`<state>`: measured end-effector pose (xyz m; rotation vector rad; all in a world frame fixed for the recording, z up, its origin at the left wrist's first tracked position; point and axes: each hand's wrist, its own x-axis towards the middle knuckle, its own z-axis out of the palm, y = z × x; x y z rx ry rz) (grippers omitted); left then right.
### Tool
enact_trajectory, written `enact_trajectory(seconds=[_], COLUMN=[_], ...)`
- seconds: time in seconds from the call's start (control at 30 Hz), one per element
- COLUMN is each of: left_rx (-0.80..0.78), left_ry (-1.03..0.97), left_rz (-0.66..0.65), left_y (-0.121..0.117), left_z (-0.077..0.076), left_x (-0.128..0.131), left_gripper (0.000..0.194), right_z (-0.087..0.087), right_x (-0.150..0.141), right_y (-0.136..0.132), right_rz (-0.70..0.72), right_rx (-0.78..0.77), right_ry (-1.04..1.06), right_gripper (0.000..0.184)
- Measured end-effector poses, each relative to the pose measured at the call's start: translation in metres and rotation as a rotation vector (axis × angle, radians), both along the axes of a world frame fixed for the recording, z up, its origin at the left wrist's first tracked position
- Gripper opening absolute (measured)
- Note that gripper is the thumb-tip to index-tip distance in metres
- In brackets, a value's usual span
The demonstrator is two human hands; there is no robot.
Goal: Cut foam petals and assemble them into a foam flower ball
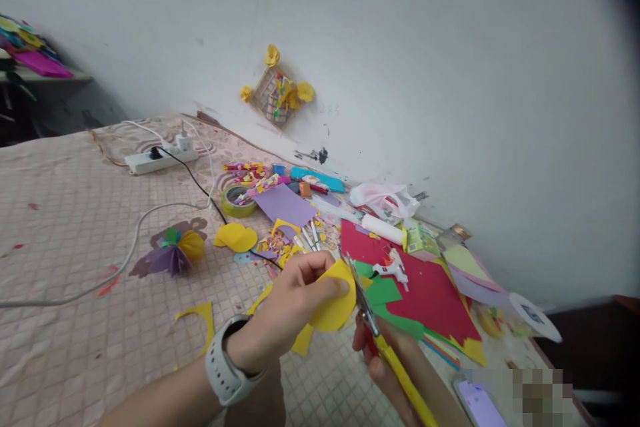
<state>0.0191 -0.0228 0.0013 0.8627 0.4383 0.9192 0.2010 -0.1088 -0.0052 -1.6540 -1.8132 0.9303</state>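
Note:
Between thumb and fingers, my left hand [306,288] pinches a rounded piece of yellow paper [333,310]. My right hand [383,357] grips yellow-handled scissors [369,317], their blades at the right edge of the yellow piece. Cut yellow scraps lie beneath and around, one with a curved cut-out [207,323] left of my wrist. Several yellow rounded pieces [236,237] rest farther back. Near them sits a paper flower [175,253] with purple and yellow petals. My right fingers are partly hidden behind the scissors.
Behind my hands lie red sheets [430,293], green sheets [383,291], a white glue gun [393,268], a tape roll [239,201] and a purple sheet [285,205]. A power strip [163,159] with cables stands back left. A phone [480,403] lies at front right.

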Motion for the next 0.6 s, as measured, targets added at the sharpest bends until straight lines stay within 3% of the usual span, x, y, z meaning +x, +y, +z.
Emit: enact_trajectory(seconds=[0.2, 0.5, 0.6], left_rx=[0.019, 0.034, 0.026], left_ry=[0.009, 0.07, 0.091], left_rz=[-0.018, -0.047, -0.05], left_y=[0.001, 0.002, 0.003], left_z=[0.001, 0.006, 0.006], left_x=[-0.001, -0.004, -0.004], left_gripper=[0.019, 0.018, 0.018], right_z=[0.007, 0.021, 0.033], right_x=[0.005, 0.0, -0.001], right_y=[-0.002, -0.003, -0.002], right_rz=[0.013, 0.004, 0.034], right_rx=[-0.036, 0.015, 0.052], right_ry=[-0.028, -0.093, -0.14], right_gripper=[0.033, 0.05, 0.044])
